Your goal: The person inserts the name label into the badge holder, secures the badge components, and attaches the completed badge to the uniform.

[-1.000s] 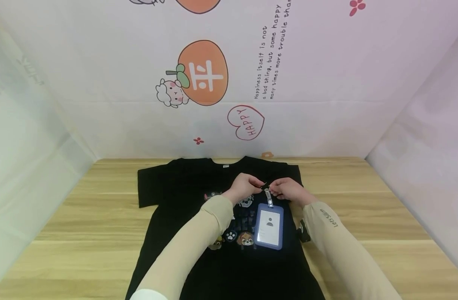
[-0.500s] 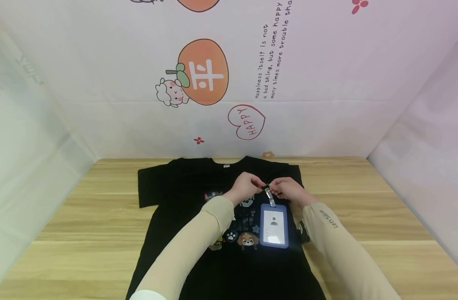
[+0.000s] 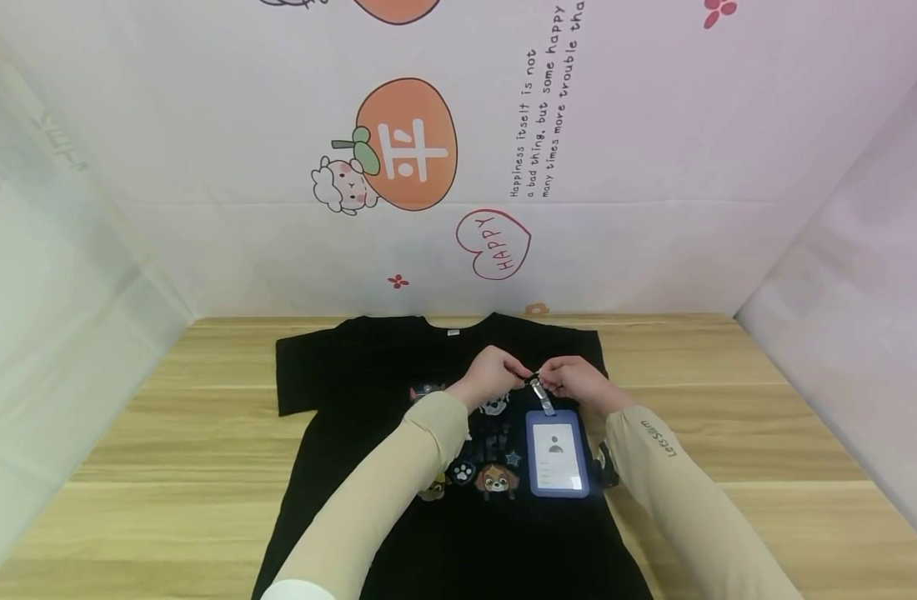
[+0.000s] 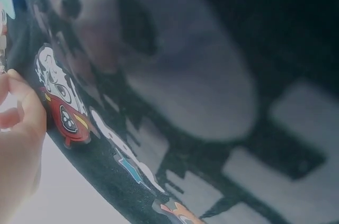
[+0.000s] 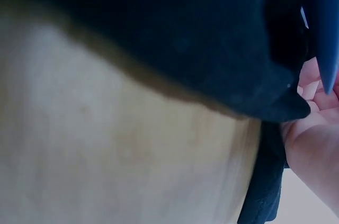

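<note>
A black T-shirt with cartoon dog prints lies spread on the table. Over its upper right chest, my left hand pinches what looks like a small fold of the black cloth. Right beside it, my right hand pinches at the top of a badge clip; the fingers cover much of that spot. From the clip hangs a blue-framed badge holder with a white card, tilted on the shirt. The left wrist view has my left hand at its edge, near a printed dog.
The wooden table reaches out on both sides of the shirt. A white printed cloth wall rises behind it. Below the right hand, a dark object shows at the forearm, and shirt cloth stands over the table in the right wrist view.
The badge holder has swung to the right, away from the dog prints, and its clip now slants. Both hands keep nearly the same place, with their fingertips slightly closer together.
</note>
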